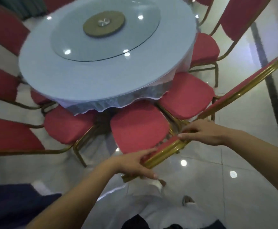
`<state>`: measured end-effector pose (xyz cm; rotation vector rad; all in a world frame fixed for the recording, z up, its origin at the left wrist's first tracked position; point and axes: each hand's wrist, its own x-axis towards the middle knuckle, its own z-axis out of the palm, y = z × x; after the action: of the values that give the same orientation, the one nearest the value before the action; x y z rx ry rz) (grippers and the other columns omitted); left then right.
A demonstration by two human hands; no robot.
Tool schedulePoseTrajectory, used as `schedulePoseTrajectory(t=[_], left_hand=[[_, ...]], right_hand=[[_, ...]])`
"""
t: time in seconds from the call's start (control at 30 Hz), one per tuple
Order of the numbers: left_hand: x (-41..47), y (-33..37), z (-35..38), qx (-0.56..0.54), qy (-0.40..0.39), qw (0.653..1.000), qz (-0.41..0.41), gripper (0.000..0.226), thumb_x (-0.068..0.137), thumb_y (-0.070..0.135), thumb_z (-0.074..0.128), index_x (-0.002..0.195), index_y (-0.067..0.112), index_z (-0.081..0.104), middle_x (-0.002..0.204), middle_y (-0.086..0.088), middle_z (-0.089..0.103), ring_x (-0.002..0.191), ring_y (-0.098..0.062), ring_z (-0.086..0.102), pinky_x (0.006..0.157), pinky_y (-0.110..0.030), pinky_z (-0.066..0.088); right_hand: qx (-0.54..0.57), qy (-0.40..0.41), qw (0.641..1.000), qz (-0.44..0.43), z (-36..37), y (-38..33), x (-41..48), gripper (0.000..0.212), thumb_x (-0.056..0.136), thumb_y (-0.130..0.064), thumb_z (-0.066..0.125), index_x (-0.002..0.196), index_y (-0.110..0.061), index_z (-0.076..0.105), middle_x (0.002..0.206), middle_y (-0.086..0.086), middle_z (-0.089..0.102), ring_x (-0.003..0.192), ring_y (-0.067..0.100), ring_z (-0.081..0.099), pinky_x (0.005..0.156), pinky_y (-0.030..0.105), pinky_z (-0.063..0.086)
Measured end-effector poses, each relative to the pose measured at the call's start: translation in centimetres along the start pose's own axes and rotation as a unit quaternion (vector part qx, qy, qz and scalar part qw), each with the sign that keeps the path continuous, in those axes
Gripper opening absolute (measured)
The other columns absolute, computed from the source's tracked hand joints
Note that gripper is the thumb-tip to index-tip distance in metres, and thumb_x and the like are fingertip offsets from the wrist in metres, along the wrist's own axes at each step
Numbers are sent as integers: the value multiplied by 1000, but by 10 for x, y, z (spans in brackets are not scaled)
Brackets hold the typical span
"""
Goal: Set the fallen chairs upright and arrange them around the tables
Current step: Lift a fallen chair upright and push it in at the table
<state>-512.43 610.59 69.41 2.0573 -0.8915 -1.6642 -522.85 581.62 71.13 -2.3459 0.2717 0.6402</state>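
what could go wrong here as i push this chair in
1. The right grip holds the chair back close to where the next back seems to meet it, so fingers could get pinched.
2. The seat sits tight between neighbouring seats, so frames may knock or jam.
3. The tablecloth hem hangs just over the seats and could snag.

The one view came from a wide-angle camera on the person's head, facing forward and steeply down. It looked along both forearms to the left hand (133, 164) and right hand (201, 134), close under the lens on a chair (138, 126). The table (102, 80) lay just beyond, the floor (234, 192) below. Straight edges bowed near the frame's borders.
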Motion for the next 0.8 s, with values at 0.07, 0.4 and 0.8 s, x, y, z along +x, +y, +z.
schedulePoseTrajectory(t=[0.07,0.4,0.8], left_hand=[[-12,-4,31,4,100,995,-13,93,68,53,80,142,58,23,125,41,40,112,18,43,87,-2,34],[-23,-17,64,41,340,933,-111,64,88,16,57,120,69,41,95,19,66,88,-8,62,74,-29,54],[-67,-71,-17,146,363,910,-139,42,80,17,61,106,49,62,91,15,61,89,-16,61,71,-31,47]], right_hand=[[-22,-41,998,-51,-5,9,-6,69,65,-92,48,114,-46,62,105,-22,59,99,0,54,95,39,45],[-188,126,974,-30,38,-14,-7,19,88,-39,61,105,-33,63,106,-7,60,108,23,51,102,49,34],[-76,121,990,-14,54,-90,47,14,83,-33,70,81,-31,57,89,-9,58,106,28,52,106,62,24]])
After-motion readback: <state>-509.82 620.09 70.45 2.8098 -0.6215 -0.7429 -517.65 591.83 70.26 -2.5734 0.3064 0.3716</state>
